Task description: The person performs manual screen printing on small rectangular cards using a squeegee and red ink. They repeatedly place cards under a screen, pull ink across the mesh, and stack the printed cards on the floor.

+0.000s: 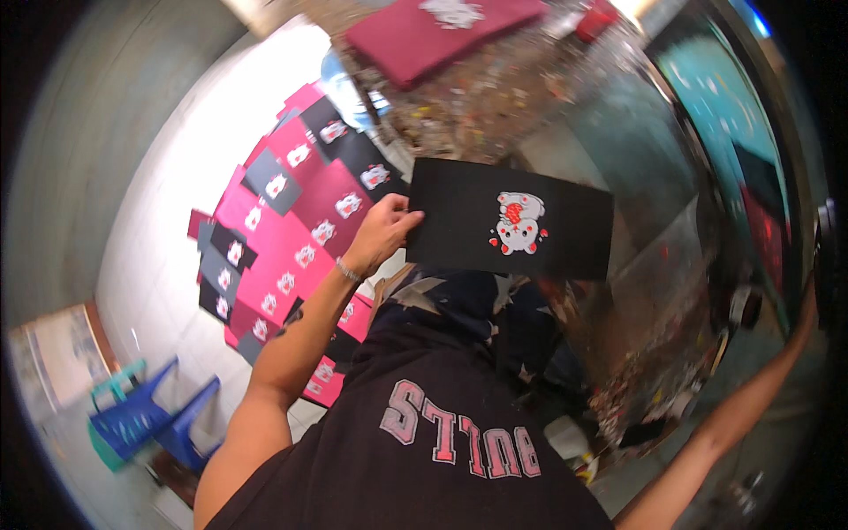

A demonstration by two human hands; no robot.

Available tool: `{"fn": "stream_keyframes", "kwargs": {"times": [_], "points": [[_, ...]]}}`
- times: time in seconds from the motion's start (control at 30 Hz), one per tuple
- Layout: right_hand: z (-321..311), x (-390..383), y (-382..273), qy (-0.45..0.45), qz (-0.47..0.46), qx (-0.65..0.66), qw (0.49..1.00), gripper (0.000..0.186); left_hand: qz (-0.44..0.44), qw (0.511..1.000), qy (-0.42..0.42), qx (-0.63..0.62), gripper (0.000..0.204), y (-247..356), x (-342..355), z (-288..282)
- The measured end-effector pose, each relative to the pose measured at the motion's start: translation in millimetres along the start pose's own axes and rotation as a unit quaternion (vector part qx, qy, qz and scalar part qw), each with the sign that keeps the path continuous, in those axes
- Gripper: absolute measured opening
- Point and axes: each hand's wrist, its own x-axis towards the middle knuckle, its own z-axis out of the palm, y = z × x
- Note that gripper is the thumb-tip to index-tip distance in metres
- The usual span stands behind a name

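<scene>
My left hand [387, 231] pinches the left edge of a black rectangular panel [459, 225], with the thumb on top. On the panel's right half is a print of a white cartoon cat with red hearts, upside down from my side. My right arm [720, 433] stretches out to the far right. There my right hand [809, 291] reaches the dark rim of the picture, beside a raised dark-edged frame [742, 97] with a teal sheet. Its fingers are lost in the dark, so its grip does not show.
Several pink, maroon, grey and black printed panels [300, 212] lie overlapping on the white floor at left. A stained worktable [495, 115] carries a maroon stack [433, 40] at the far side. Blue plastic chairs [137, 415] stand at lower left.
</scene>
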Motion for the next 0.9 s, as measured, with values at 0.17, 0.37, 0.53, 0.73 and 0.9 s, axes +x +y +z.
{"fn": "stream_keyframes", "kwargs": {"times": [0.17, 0.37, 0.53, 0.73, 0.9], "points": [[-24, 2, 54, -0.071, -0.013, -0.018, 0.997, 0.072, 0.146, 0.989, -0.017, -0.018, 0.023, -45, 9, -50], [-4, -24, -61, -0.086, -0.015, 0.032, 0.996, 0.067, 0.103, 0.973, 0.204, 0.036, 0.026, -94, -128, -210], [8, -50, -91, -0.031, 0.038, -0.120, 0.992, 0.070, 0.014, 0.853, 0.513, -0.093, 0.036, -312, -244, -266], [20, -76, -106, -0.009, 0.089, -0.205, 0.975, 0.074, -0.046, 0.551, 0.700, -0.452, 0.011, -547, -372, -242], [35, -94, -134, -0.022, 0.125, -0.231, 0.965, 0.078, -0.299, 0.593, 0.726, -0.177, 0.045, -682, -471, -209]]}}
